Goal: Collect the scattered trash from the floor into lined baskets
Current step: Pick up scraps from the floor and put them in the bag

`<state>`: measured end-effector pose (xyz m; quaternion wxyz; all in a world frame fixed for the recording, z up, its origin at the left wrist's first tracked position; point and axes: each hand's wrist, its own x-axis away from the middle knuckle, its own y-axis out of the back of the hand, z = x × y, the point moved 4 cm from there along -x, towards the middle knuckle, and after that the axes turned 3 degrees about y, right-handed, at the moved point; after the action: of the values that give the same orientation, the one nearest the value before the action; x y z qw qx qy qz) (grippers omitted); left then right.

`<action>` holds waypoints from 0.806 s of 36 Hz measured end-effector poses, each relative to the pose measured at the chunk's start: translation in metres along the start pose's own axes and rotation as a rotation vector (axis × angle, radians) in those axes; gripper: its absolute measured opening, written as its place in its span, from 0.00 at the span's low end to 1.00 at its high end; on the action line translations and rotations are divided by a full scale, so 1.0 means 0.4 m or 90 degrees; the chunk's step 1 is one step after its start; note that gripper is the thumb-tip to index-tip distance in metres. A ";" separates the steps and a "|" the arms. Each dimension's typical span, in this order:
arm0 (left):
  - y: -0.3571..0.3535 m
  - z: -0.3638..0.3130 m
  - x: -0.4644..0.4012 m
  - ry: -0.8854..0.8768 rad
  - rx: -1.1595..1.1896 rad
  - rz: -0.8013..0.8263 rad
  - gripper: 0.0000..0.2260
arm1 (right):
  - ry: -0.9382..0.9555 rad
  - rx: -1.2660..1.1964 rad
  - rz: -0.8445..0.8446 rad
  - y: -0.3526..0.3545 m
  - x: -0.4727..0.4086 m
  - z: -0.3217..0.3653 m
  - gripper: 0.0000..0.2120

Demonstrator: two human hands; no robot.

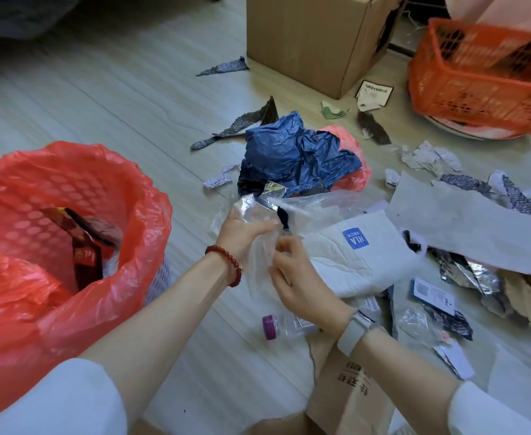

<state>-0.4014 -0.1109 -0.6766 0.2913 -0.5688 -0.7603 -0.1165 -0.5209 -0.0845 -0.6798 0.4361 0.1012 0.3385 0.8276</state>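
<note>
Item: clear plastic bag [259, 246], crumpled, held off the floor by both hands, right of the lined basket [54, 233] and level with its mouth.

Right hand [298, 277]: grey wristband; fingers curled, pinching the bag's near lower part. It lies farther from the basket than the other hand.

Left hand [242, 233]: red bead bracelet; thumb and fingers closed on the bag's upper edge. It is the hand nearer the basket, with bare floor between.

Bearing: the bag hangs roughly upright between the two grips; the basket's opening lies directly left of it. Judged next move: a short carry leftward over the red liner's rim, left hand leading.

Basket: red liner folded over the rim, already holding red wrappers, room remaining.

Beyond the bag, farther right of the basket: white padded mailer [361, 255], then blue plastic bag [295, 152].

Farthest right of the basket: orange basket [483, 76].
</note>
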 end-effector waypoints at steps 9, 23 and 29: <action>0.072 -0.020 -0.031 -0.162 -0.219 -0.220 0.10 | -0.103 0.240 -0.210 0.132 -0.050 -0.113 0.22; 0.021 -0.156 0.100 -0.528 -0.446 -0.193 0.14 | -0.069 0.503 -0.186 0.180 -0.152 -0.121 0.06; 0.069 -0.337 0.177 -0.640 -0.290 -0.258 0.12 | 0.032 0.320 -0.413 0.277 -0.211 0.097 0.10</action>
<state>-0.3466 -0.1140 -0.5318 -0.2624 -0.4462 -0.8543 -0.0465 -0.5248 -0.1761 -0.5681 0.6275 0.0722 0.5551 0.5411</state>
